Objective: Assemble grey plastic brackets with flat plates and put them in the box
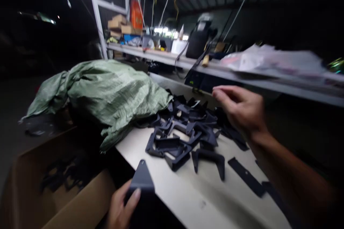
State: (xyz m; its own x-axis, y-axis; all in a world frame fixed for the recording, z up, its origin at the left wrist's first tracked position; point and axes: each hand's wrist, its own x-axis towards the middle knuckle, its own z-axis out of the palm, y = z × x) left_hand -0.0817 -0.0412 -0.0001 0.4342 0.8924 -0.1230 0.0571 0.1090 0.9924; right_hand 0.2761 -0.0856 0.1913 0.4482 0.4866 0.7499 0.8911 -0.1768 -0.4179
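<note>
My left hand (123, 204) grips a black bracket (142, 179) with a triangular end and a small hole near its tip, thumb on the near face. It is held by the left edge of the pale tabletop (185, 193). Raised above the right side of the table, my right hand (242, 109) has thumb and fingertips pressed together. Whatever they may pinch is too small or hidden to make out. Between the hands lies a heap of similar black brackets (185, 128), some overlapping. One bracket (209, 157) and a flat black piece (246, 177) lie nearer to me.
A green woven sack (113, 86) rests at the table's far left corner. Below left stands an open cardboard box (88, 200) with black parts (63, 173) inside. Behind runs a shelf (161, 56) bearing small boxes, a white container and plastic bags (271, 59). Cords hang above.
</note>
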